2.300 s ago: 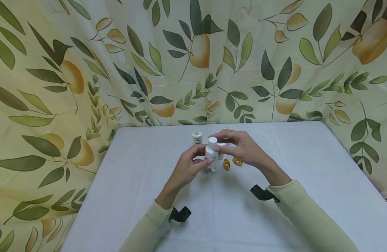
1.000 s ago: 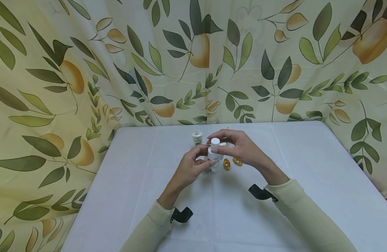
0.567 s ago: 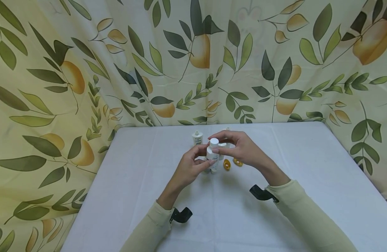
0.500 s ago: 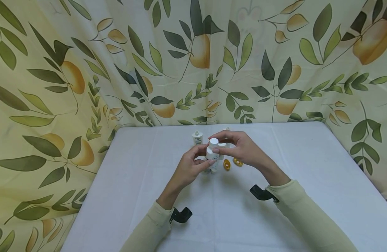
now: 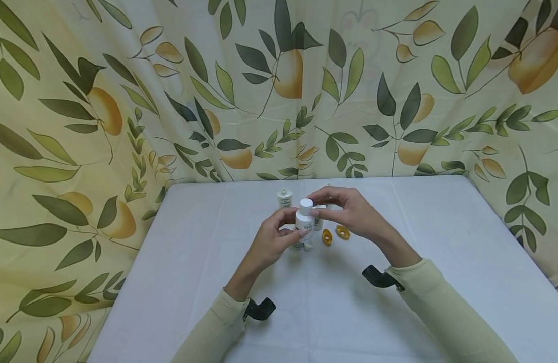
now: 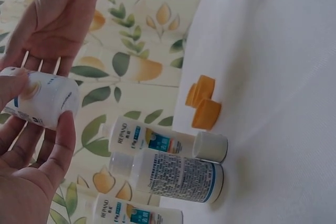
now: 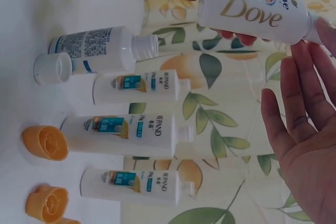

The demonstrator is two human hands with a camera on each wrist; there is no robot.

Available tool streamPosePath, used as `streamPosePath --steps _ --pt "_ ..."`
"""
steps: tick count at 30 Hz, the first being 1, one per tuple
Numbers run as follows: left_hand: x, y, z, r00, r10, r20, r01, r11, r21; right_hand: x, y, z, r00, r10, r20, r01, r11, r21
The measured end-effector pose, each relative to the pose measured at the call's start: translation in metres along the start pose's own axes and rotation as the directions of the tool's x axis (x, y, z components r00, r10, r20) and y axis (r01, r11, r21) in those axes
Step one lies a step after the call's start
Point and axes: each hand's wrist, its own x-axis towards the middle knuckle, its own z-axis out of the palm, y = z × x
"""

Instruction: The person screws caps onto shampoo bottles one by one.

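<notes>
My left hand grips a white Dove bottle round its body, raised over the table, its white cap uppermost. My right hand comes in from the other side. Its thumb and forefinger are at the cap and neck, while the other fingers stretch out loosely in the right wrist view. The gold Dove lettering faces the right wrist camera. Below stands an uncapped white bottle with a threaded neck and small printed text. A loose white cap lies beside it.
Three white REPAND bottles, a near one, another and a third, stand uncapped behind the hands. Orange caps lie on the white-covered table. A leaf-and-fruit patterned curtain hangs at the back.
The Dove bottle has shifted slightly to the left in my left hand since half a second ago. My right hand has drawn a little to the right, its thumb now at the neck's edge.
</notes>
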Motion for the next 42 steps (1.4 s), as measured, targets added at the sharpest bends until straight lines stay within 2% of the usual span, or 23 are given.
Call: streamPosePath --steps 18,28,33,42 --pt "0.0007 -0.0022 0.0044 0.999 0.02 0.026 -0.019 0.999 -0.026 0.0017 -0.0047 0.0046 1.0 -0.026 0.014 0.026 1.0 0.011" --pt "0.0012 -0.0021 0.0049 1.0 0.012 0.022 -0.011 0.999 -0.034 0.0013 -0.004 0.0062 0.997 -0.047 0.054 0.046 0.998 0.031" --pt "0.0004 -0.0039 0.0029 0.999 0.031 0.018 -0.031 0.999 -0.018 0.0001 -0.0016 0.0049 0.998 -0.044 0.052 0.043 0.999 0.022" --pt "-0.001 -0.0061 0.0004 1.0 0.027 0.005 -0.027 1.0 -0.014 -0.0018 -0.0008 0.0019 0.999 -0.026 0.029 0.027 1.0 -0.008"
